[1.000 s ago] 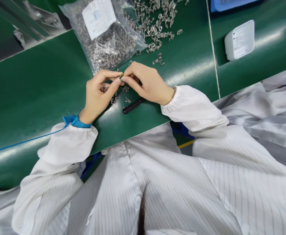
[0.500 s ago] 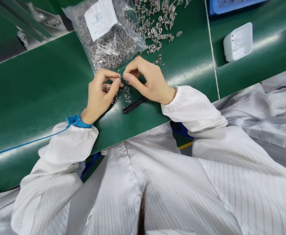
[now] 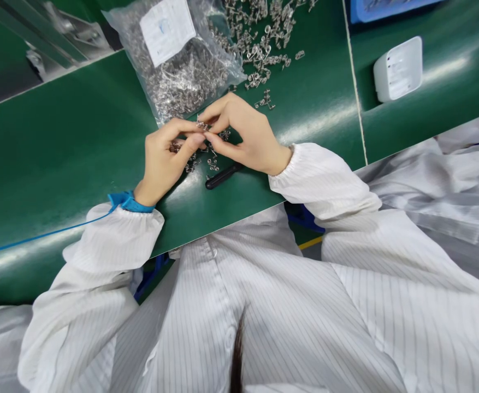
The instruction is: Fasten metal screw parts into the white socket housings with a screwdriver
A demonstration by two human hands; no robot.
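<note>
My left hand (image 3: 166, 155), with a blue band at the wrist, is closed in a pinch. Its fingertips meet those of my right hand (image 3: 247, 132), also pinching. Between them is a small metal spring (image 3: 202, 125), partly covered by the fingers. Several more springs (image 3: 192, 164) lie on the green table under and beside my left hand, some hidden by it. A black tool handle (image 3: 223, 177) lies just below my right hand, its far end out of sight beneath that hand.
A clear plastic bag (image 3: 190, 82) full of springs, with a white label, lies beyond my hands. Loose springs (image 3: 264, 49) are scattered to its right. A white plastic container (image 3: 398, 68) and a blue tray (image 3: 395, 12) stand at the right. Metal brackets (image 3: 75, 33) are at the upper left.
The fingertips of my two hands have come closer together around the spring. My right hand has shifted slightly left. The bag and the black handle stay in place.
</note>
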